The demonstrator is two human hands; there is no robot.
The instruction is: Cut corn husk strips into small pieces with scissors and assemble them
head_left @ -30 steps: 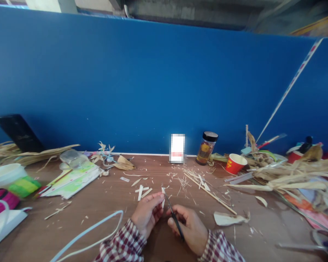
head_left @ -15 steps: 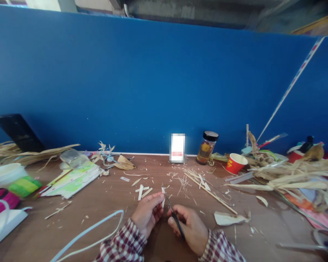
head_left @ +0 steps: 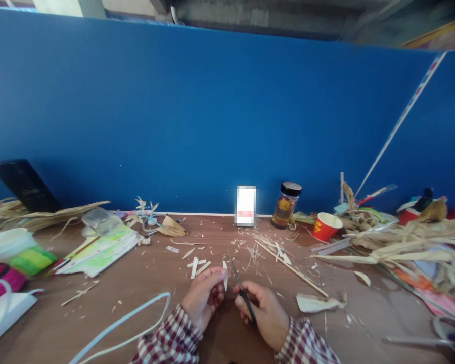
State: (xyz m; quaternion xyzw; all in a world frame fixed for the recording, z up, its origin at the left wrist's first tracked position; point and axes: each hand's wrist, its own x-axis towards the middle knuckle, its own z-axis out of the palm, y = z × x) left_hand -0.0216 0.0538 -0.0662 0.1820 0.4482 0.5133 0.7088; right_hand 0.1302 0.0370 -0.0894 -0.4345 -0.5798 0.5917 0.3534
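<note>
My left hand [head_left: 203,294] pinches a small pale strip of dried husk [head_left: 225,273] upright between thumb and fingers. My right hand [head_left: 263,312] is closed around the black handles of small scissors [head_left: 239,288], whose thin blades point up and away just right of the strip. Both hands rest low over the brown wooden table [head_left: 144,283], wrists in checked sleeves. Cut husk slivers [head_left: 197,264] lie just beyond my left hand.
A blue partition [head_left: 212,116] backs the table. A jar with a black lid [head_left: 286,205] and a red paper cup [head_left: 326,226] stand at the back right, beside piles of dried husk [head_left: 405,242]. Left lie a green-white card packet [head_left: 98,250], a white container [head_left: 5,242] and white cord [head_left: 125,323].
The scissors have shifted slightly up and away from the strip's tip; the strip now stands free of the blades. Hands stay almost in the same place.
</note>
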